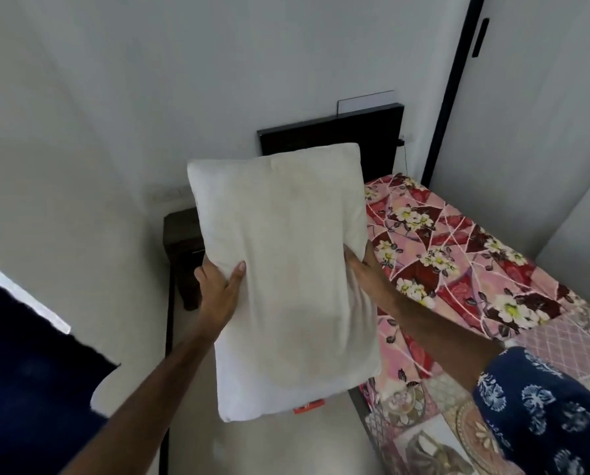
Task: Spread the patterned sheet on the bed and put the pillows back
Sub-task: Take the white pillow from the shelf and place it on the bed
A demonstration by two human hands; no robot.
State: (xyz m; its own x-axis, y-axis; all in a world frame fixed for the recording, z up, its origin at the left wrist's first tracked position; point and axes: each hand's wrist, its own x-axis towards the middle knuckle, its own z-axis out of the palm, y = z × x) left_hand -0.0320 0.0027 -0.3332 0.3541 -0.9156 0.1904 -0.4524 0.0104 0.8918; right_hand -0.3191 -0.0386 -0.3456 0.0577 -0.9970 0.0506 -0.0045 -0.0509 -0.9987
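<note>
I hold a white pillow [283,279] up in front of me, over the left edge of the bed. My left hand [218,289] grips its left side, thumb on the front face. On the pillow's right edge my right hand [362,265] grips with the fingers wrapped behind it. The patterned sheet [458,255], pink and red with white flowers, lies spread over the bed to the right. A second patterned cloth [434,406] with patchwork squares covers the near part of the bed.
A dark headboard [327,132] stands against the white wall behind the pillow. A dark bedside table [180,241] sits at the left of the bed. A white wardrobe [526,114] with a black edge borders the bed's far right. Floor shows below the pillow.
</note>
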